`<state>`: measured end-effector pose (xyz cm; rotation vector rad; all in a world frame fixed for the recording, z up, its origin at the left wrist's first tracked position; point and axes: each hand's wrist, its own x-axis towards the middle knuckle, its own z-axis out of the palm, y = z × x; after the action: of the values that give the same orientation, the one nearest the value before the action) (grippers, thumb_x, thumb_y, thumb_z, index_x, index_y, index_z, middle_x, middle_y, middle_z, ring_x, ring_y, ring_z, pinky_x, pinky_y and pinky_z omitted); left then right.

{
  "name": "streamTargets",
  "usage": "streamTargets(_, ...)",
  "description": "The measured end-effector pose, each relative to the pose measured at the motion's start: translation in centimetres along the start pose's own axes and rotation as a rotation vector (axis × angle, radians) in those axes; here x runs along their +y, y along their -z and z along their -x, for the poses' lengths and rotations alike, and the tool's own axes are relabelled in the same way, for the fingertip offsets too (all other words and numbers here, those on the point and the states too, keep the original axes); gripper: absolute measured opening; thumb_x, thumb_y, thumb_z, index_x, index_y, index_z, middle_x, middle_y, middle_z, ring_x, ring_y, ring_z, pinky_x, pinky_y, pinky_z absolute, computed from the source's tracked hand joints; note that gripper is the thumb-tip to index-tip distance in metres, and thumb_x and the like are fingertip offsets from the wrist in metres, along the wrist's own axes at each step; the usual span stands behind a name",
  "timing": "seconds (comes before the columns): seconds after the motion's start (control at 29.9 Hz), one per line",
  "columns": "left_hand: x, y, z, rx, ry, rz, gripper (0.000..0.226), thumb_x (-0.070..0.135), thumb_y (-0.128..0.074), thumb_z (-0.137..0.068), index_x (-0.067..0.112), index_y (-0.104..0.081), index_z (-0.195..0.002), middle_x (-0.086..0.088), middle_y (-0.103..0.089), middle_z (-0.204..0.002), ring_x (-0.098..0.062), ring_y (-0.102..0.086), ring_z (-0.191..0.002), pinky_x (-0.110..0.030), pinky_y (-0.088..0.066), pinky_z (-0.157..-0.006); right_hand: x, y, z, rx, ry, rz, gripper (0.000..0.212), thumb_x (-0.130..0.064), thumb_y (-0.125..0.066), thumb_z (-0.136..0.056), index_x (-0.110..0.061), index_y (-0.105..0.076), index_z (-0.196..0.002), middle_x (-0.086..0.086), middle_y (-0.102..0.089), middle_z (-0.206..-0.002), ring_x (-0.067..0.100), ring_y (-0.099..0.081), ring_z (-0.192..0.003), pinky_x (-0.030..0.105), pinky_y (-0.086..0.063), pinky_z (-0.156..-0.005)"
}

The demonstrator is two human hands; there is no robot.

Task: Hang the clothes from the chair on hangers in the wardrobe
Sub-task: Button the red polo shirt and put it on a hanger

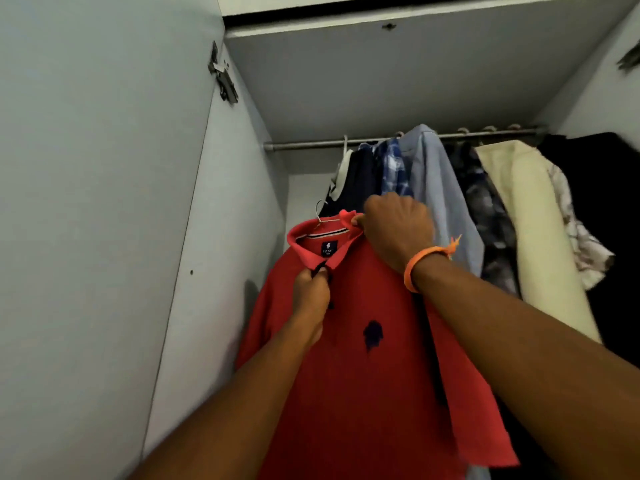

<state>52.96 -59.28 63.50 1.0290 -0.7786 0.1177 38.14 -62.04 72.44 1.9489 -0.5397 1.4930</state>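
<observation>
Head view: red polo shirt (363, 358) on hanger, hook (320, 211) well below and left-front of rail (311, 145). Right hand (398, 230) grips collar, seemingly hanger too; left hand (311, 296) pinches placket. Hook must go up.

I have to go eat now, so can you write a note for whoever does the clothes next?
Left hand pinches the red shirt at its placket.
Right hand grips the collar.
Done: the shirt is on a hanger, held up inside the wardrobe.
Left: the hook is not on the rail yet. Hook it on the bare left stretch, beside the hung clothes. The chair is out of view.
</observation>
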Motion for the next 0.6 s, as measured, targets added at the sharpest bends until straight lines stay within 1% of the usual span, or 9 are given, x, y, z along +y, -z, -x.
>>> streamTargets(0.13,-0.1,-0.5,-7.7,-0.025,-0.066,-0.039,0.014,0.017,-0.048,-0.101,0.014,-0.061,-0.097,-0.005,-0.054,-0.079,-0.013,-0.045,-0.062,-0.027,-0.031,-0.052,-0.9,-5.1,-5.4,0.063,0.017,0.024,0.035,-0.038,-0.056,-0.1,-0.006,-0.064,-0.112,0.02,-0.065,-0.113,0.042,-0.064,-0.103,0.039,-0.039,-0.069)
streamTargets(0.23,-0.3,-1.2,-12.8,-0.082,-0.134,-0.084,0.018,0.016,-0.045,-0.103,0.018,-0.058,-0.091,0.001,-0.047,-0.07,-0.01,-0.038,-0.058,-0.025,-0.028,-0.049,-1.2,-8.8,-9.0,0.113,-0.018,0.073,0.036,-0.035,-0.058,-0.099,-0.004,-0.064,-0.115,0.022,-0.064,-0.115,0.045,-0.063,-0.104,0.042,-0.047,-0.074)
streamTargets(0.33,-0.5,-2.1,-17.9,-0.115,-0.172,-0.111,0.022,0.015,-0.043,-0.102,0.012,-0.062,-0.113,0.003,-0.046,-0.068,-0.01,-0.037,-0.056,-0.024,-0.027,-0.047,-1.5,-12.2,-12.9,0.132,-0.031,0.118,0.032,-0.028,-0.055,-0.1,-0.002,-0.063,-0.117,0.023,-0.063,-0.117,0.046,-0.062,-0.105,0.044,-0.049,-0.077)
streamTargets(0.4,0.0,-2.7,-20.7,-0.13,-0.192,-0.111,0.031,0.013,-0.042,-0.101,0.007,-0.059,-0.125,0.001,-0.051,-0.073,-0.011,-0.041,-0.059,-0.025,-0.031,-0.05,-1.5,-13.6,-15.2,0.16,-0.028,0.156,0.031,-0.027,-0.055,-0.1,-0.003,-0.064,-0.117,0.022,-0.064,-0.117,0.045,-0.063,-0.104,0.043,-0.049,-0.076)
streamTargets(0.43,0.1,-3.1,-22.2,-0.151,-0.21,-0.1,0.034,0.012,-0.042,-0.099,0.008,-0.056,-0.131,-0.001,-0.056,-0.081,-0.013,-0.046,-0.065,-0.025,-0.036,-0.055,-1.6,-14.6,-16.5,0.175,-0.026,0.178,0.03,-0.026,-0.055,-0.1,-0.004,-0.065,-0.117,0.022,-0.064,-0.117,0.045,-0.063,-0.104,0.043,-0.049,-0.076)
streamTargets(0.47,0.2,-3.5,-23.4,-0.171,-0.222,-0.086,0.037,0.011,-0.043,-0.099,0.01,-0.051,-0.135,-0.004,-0.061,-0.093,-0.016,-0.052,-0.074,-0.027,-0.044,-0.064,-1.6,-15.1,-17.5,0.186,-0.028,0.195,0.028,-0.023,-0.054,-0.1,-0.004,-0.065,-0.117,0.021,-0.064,-0.117,0.045,-0.063,-0.105,0.043,-0.05,-0.077)
streamTargets(0.5,0.3,-4.0,-24.4,-0.196,-0.233,-0.078,0.038,0.01,-0.044,-0.098,0.012,-0.046,-0.136,-0.007,-0.062,-0.103,-0.02,-0.056,-0.085,-0.03,-0.046,-0.074,-1.6,-15.8,-18.5,0.196,-0.034,0.208,0.026,-0.02,-0.054,-0.1,-0.003,-0.065,-0.117,0.021,-0.064,-0.117,0.044,-0.063,-0.106,0.044,-0.05,-0.078)
streamTargets(0.53,0.4,-4.4,-25.3,-0.218,-0.24,-0.08,0.034,0.009,-0.045,-0.099,0.012,-0.045,-0.133,-0.01,-0.062,-0.105,-0.022,-0.057,-0.089,-0.032,-0.047,-0.079,-1.7,-16.3,-19.5,0.203,-0.041,0.214,0.026,-0.018,-0.054,-0.1,-0.002,-0.065,-0.116,0.022,-0.065,-0.118,0.045,-0.063,-0.107,0.045,-0.05,-0.079)
streamTargets(0.6,0.7,-5.0,-26.7,-0.252,-0.251,-0.091,0.026,0.009,-0.046,-0.1,0.008,-0.052,-0.125,-0.005,-0.057,-0.09,-0.016,-0.052,-0.076,-0.027,-0.043,-0.065,-1.8,-17.0,-21.3,0.22,-0.053,0.215,0.026,-0.017,-0.053,-0.099,0.0,-0.064,-0.117,0.022,-0.065,-0.118,0.045,-0.063,-0.109,0.046,-0.05,-0.081)
